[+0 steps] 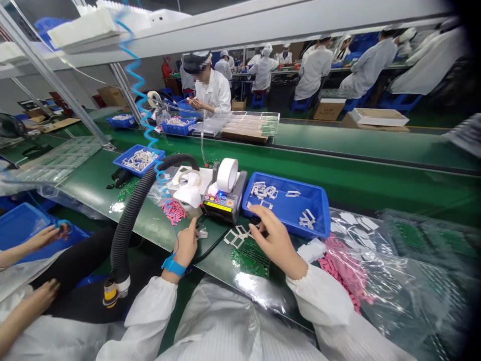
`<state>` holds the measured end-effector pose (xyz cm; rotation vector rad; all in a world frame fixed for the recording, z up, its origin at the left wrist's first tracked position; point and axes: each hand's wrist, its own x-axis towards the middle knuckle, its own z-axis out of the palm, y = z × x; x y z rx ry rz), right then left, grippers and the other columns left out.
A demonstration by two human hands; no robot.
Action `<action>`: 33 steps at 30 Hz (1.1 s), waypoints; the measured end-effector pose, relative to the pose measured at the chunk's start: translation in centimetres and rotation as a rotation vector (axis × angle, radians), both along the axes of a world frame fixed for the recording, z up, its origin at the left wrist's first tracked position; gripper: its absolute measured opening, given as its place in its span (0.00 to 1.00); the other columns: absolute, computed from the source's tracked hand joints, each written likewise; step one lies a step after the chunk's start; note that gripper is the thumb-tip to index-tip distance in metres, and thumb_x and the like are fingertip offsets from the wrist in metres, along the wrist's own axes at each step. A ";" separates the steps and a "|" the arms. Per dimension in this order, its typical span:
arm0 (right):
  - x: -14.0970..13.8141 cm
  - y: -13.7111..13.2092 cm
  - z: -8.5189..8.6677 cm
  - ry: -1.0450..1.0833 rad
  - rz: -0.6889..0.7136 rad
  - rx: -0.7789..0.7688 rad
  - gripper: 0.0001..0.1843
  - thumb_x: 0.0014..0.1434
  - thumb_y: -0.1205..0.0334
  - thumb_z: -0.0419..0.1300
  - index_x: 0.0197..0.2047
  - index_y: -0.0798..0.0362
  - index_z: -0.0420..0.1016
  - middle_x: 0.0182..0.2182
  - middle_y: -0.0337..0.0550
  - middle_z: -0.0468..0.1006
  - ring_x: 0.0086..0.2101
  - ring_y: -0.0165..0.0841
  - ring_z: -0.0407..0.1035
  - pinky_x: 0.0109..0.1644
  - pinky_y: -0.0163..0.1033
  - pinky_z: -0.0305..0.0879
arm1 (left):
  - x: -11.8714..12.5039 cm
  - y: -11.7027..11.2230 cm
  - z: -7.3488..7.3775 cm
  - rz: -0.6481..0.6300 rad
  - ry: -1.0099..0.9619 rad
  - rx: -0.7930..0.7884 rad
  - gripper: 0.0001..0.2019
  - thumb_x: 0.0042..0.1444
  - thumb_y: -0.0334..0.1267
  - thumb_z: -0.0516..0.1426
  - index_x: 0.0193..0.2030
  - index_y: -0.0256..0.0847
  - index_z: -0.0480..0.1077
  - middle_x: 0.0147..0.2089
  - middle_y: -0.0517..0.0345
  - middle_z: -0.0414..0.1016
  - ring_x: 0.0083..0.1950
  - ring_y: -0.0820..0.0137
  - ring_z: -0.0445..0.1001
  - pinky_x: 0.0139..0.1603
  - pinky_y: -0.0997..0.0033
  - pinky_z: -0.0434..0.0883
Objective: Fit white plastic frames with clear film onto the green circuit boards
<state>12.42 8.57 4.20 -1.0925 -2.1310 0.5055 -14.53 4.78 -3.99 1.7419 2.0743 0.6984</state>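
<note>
Several white frames, long axes variously slanted, right grip spread nearby, left grip (partly hidden) unclear

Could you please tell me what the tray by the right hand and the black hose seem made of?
Tray: probably smooth blue plastic, judging by its even colour and moulded rim. Hose: likely dull plastic or rubber, given its ribs.
</note>
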 end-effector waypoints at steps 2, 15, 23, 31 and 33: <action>1.4 -1.1 -0.5 -0.085 -0.011 -0.026 0.15 0.63 0.62 0.48 0.51 0.53 0.68 0.48 0.50 0.73 0.44 0.36 0.70 0.42 0.40 0.69 | 0.5 -0.8 0.7 0.015 -0.052 0.042 0.28 0.50 0.24 0.49 0.61 0.36 0.59 0.39 0.47 0.76 0.45 0.59 0.73 0.50 0.57 0.65; -3.7 -2.1 -3.2 -0.450 -0.018 -0.157 0.10 0.57 0.67 0.57 0.27 0.56 0.77 0.28 0.49 0.78 0.33 0.37 0.70 0.40 0.41 0.55 | 9.2 -3.3 3.6 -0.044 -0.786 -0.024 0.13 0.56 0.40 0.53 0.45 0.39 0.70 0.46 0.46 0.73 0.46 0.62 0.72 0.49 0.58 0.68; -1.1 -5.9 -1.8 -0.294 0.076 -0.100 0.09 0.61 0.64 0.55 0.34 0.50 0.77 0.27 0.38 0.74 0.32 0.29 0.66 0.38 0.36 0.56 | 11.2 -4.6 3.8 -0.063 -1.780 -0.502 0.16 0.58 0.43 0.54 0.50 0.39 0.67 0.39 0.51 0.76 0.38 0.67 0.77 0.43 0.62 0.72; 4.9 -3.4 -4.4 -0.278 -0.218 0.014 0.11 0.59 0.60 0.57 0.44 0.55 0.73 0.36 0.48 0.72 0.38 0.39 0.66 0.40 0.43 0.61 | 11.4 -4.2 3.9 0.014 -1.842 -0.545 0.18 0.56 0.35 0.54 0.54 0.36 0.64 0.34 0.54 0.76 0.33 0.69 0.76 0.35 0.72 0.70; 6.1 -1.8 -5.5 -0.305 -0.266 0.027 0.10 0.58 0.60 0.57 0.42 0.55 0.73 0.36 0.50 0.72 0.36 0.42 0.66 0.39 0.46 0.61 | 11.2 -4.4 4.0 0.043 -1.829 -0.548 0.18 0.57 0.36 0.53 0.54 0.37 0.63 0.32 0.56 0.75 0.30 0.71 0.75 0.32 0.73 0.69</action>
